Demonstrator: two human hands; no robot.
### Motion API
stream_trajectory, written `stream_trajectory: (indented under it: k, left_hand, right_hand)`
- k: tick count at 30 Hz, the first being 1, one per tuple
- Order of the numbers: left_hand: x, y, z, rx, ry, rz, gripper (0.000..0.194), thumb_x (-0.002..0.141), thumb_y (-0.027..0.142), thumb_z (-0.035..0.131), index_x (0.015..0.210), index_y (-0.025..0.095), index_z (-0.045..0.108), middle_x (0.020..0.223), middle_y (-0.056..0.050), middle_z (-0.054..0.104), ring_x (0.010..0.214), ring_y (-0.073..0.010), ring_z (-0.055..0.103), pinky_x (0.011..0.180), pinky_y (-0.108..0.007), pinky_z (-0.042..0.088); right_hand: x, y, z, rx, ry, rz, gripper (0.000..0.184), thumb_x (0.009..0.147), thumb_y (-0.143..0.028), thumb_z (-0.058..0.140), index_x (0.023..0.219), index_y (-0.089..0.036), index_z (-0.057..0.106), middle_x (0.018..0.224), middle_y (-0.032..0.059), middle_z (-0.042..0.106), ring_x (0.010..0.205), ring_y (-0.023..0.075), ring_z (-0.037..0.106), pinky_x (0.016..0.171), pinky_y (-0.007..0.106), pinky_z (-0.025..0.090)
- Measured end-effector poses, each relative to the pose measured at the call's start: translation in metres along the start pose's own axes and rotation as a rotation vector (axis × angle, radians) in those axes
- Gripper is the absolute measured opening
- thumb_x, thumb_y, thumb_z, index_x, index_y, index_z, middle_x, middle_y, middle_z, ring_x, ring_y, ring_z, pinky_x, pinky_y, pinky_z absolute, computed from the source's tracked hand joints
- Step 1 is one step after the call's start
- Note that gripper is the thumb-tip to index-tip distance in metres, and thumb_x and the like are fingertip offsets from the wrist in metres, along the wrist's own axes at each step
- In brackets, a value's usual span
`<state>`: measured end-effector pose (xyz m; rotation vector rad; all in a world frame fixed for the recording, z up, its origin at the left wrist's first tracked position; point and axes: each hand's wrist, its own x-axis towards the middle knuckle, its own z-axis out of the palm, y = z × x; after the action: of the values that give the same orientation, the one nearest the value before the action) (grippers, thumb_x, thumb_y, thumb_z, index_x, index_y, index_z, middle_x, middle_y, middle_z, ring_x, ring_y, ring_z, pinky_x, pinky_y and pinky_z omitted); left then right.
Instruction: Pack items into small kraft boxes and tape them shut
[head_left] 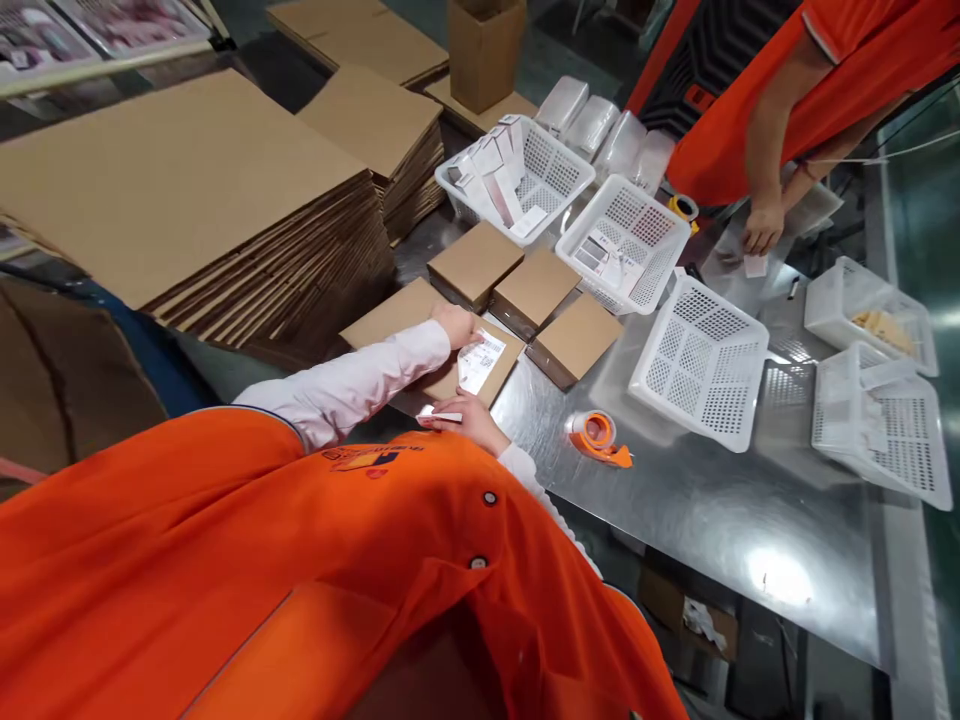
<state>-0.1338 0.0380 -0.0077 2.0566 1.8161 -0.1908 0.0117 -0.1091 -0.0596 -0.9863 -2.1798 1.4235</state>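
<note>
A flat cardboard box [420,310] lies on the metal table in front of me, with a white printed shipping label [481,362] on its top. My left hand [456,326] is closed at the label's upper left edge, fingertips on the paper. Close to my body, my right hand [474,418] rests at the box's near edge. Between its fingers is a small white slip [439,414], partly hidden. Three smaller closed boxes, among them a middle box [534,286], sit against the far side of the labelled one.
An orange tape dispenser [598,436] lies on the metal table [675,520]. White baskets stand beyond, one with slim cartons [491,180], one basket [701,360] to the right. Stacked cardboard [172,190] rises at left. A co-worker's hand [763,228] handles plastic bags at back right.
</note>
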Motion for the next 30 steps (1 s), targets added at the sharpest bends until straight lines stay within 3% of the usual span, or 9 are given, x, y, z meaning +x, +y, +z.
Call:
stream_trajectory:
  k: [2, 5, 8, 13, 16, 18, 22, 26, 30]
  left_hand:
    - [-0.003, 0.002, -0.006, -0.008, 0.041, -0.088, 0.062, 0.093, 0.061, 0.071, 0.122, 0.008, 0.081, 0.121, -0.025, 0.072, 0.12, -0.044, 0.065, 0.1, -0.047, 0.048]
    - [-0.005, 0.004, -0.004, -0.023, 0.128, -0.119, 0.107, 0.079, 0.077, 0.078, 0.155, 0.005, 0.057, 0.144, -0.031, 0.058, 0.133, -0.0468, 0.055, 0.106, -0.05, 0.045]
    - [0.002, 0.0, 0.007, -0.017, 0.099, -0.085, 0.129, 0.069, 0.078, 0.086, 0.168, 0.008, 0.041, 0.151, -0.031, 0.053, 0.139, -0.0485, 0.045, 0.113, -0.055, 0.039]
    - [0.022, -0.024, 0.019, -0.108, 0.176, -0.04, 0.064, 0.103, 0.051, 0.062, 0.153, 0.012, 0.062, 0.133, -0.022, 0.069, 0.13, -0.0398, 0.052, 0.11, -0.047, 0.039]
    - [0.025, -0.036, 0.024, -0.159, 0.329, -0.063, 0.053, 0.107, 0.033, 0.055, 0.152, 0.006, 0.061, 0.143, -0.023, 0.064, 0.133, -0.0362, 0.051, 0.113, -0.044, 0.037]
    - [0.023, -0.039, 0.03, -0.196, 0.377, 0.109, 0.051, 0.103, 0.033, 0.061, 0.148, 0.01, 0.066, 0.149, -0.02, 0.061, 0.137, -0.034, 0.05, 0.115, -0.042, 0.037]
    - [0.017, -0.032, 0.047, -0.283, 0.189, 0.582, 0.018, 0.089, 0.037, 0.076, 0.091, 0.02, 0.083, 0.102, -0.011, 0.078, 0.108, -0.0262, 0.065, 0.098, -0.032, 0.047]
    - [0.01, -0.028, 0.05, -0.23, -0.014, 0.656, 0.017, 0.081, 0.033, 0.076, 0.07, 0.02, 0.074, 0.086, -0.008, 0.076, 0.094, -0.0228, 0.065, 0.085, -0.029, 0.044]
    - [-0.015, -0.044, 0.046, -0.169, -0.025, 0.678, 0.025, 0.075, 0.036, 0.082, 0.063, 0.021, 0.067, 0.088, -0.008, 0.074, 0.099, -0.025, 0.065, 0.088, -0.032, 0.04]
  right_hand:
    - [0.001, 0.001, -0.001, -0.004, -0.011, -0.011, 0.009, 0.09, -0.017, 0.085, 0.097, -0.022, 0.085, 0.114, 0.0082, 0.084, 0.117, 0.022, 0.078, 0.127, 0.044, 0.034]
    - [0.001, 0.003, -0.002, -0.013, -0.021, -0.018, 0.009, 0.092, -0.021, 0.084, 0.099, -0.026, 0.085, 0.115, 0.0057, 0.084, 0.117, 0.0216, 0.077, 0.127, 0.046, 0.033]
    - [0.001, 0.004, -0.003, -0.022, -0.03, -0.028, 0.007, 0.095, -0.025, 0.082, 0.1, -0.027, 0.085, 0.116, 0.0057, 0.084, 0.118, 0.0227, 0.077, 0.127, 0.049, 0.034]
    - [0.001, 0.011, -0.001, -0.034, -0.047, -0.052, 0.012, 0.098, -0.032, 0.079, 0.105, -0.026, 0.087, 0.117, 0.0081, 0.083, 0.122, 0.0244, 0.075, 0.127, 0.048, 0.035]
    - [0.001, 0.015, 0.0, -0.075, -0.04, -0.068, 0.014, 0.098, -0.032, 0.078, 0.108, -0.026, 0.087, 0.118, 0.0074, 0.083, 0.122, 0.0238, 0.075, 0.127, 0.046, 0.036]
    - [0.0, 0.018, 0.002, -0.113, -0.035, -0.086, 0.014, 0.099, -0.031, 0.077, 0.109, -0.027, 0.086, 0.117, 0.0059, 0.083, 0.121, 0.023, 0.076, 0.127, 0.045, 0.037]
    - [-0.006, 0.021, 0.009, -0.199, 0.045, -0.121, 0.012, 0.098, -0.026, 0.078, 0.106, -0.027, 0.086, 0.116, 0.0056, 0.084, 0.117, 0.0221, 0.077, 0.123, 0.042, 0.041]
    - [-0.011, 0.024, 0.016, -0.274, 0.103, -0.13, 0.009, 0.095, -0.022, 0.078, 0.098, -0.021, 0.086, 0.114, 0.0107, 0.083, 0.114, 0.0238, 0.077, 0.111, 0.041, 0.047]
    - [-0.012, 0.026, 0.019, -0.287, 0.144, -0.1, 0.011, 0.096, -0.027, 0.076, 0.096, -0.023, 0.086, 0.111, 0.0084, 0.084, 0.109, 0.0231, 0.077, 0.107, 0.041, 0.048]
